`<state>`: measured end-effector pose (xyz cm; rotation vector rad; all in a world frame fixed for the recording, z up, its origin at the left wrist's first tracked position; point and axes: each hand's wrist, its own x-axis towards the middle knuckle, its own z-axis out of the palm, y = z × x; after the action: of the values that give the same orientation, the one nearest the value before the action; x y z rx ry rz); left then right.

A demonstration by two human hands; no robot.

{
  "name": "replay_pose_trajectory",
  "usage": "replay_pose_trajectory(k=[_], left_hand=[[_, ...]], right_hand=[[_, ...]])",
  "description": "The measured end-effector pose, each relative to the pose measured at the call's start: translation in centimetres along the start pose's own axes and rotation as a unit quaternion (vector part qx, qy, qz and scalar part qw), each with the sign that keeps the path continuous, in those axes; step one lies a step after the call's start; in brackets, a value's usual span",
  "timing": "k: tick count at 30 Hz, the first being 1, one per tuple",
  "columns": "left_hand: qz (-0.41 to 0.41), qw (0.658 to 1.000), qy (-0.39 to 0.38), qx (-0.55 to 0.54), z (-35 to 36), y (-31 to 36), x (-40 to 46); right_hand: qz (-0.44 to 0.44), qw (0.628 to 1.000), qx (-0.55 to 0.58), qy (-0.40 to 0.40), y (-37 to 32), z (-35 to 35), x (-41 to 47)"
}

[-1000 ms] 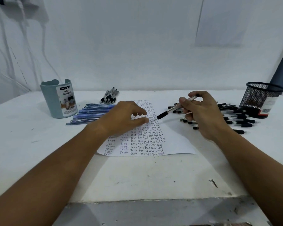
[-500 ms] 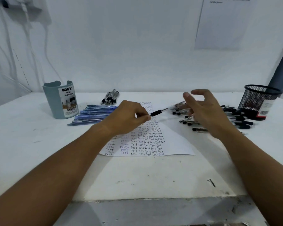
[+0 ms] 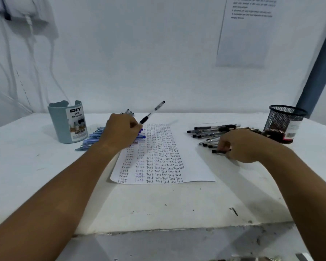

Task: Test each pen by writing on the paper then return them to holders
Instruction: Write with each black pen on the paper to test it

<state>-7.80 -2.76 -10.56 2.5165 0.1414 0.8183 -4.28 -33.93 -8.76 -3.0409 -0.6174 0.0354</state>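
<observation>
Pen [image 3: 152, 112] in left hand [image 3: 120, 131], seemingly upright

1. only one view here, the head camera, worn on the person's head and looking forward and down over the desk [image 3: 36, 166]
2. it faces the white wall [image 3: 139, 53] behind the desk, square-on, so the desk's far edge runs level across the middle of the frame
3. it sits close: both forearms enter from the bottom corners and the hands, left hand [image 3: 120, 131] and right hand [image 3: 241, 146], fall mid-frame
4. the wide lens bends the edges; the desk's near rim shows low in frame, and the wall fills the upper half
5. no second view, so no shared part
</observation>
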Motion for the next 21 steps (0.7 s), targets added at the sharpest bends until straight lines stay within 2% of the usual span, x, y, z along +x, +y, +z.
replay_pose_trajectory(k=[7,14,21], left_hand=[[-0.083,0.990,0.044,0.101,-1.7,-1.9,2.6],[-0.134,0.981,0.000,0.138,-1.3,-3.7,4.9],[-0.147,0.974,-0.030,0.172,0.1,-4.3,6.4]], right_hand=[[-0.081,0.995,-0.007,0.053,-4.5,-0.1,2.3],[-0.155,0.972,0.065,0.161,-8.8,1.7,6.1],[-0.190,0.962,0.059,0.190,-8.2,3.7,6.9]])
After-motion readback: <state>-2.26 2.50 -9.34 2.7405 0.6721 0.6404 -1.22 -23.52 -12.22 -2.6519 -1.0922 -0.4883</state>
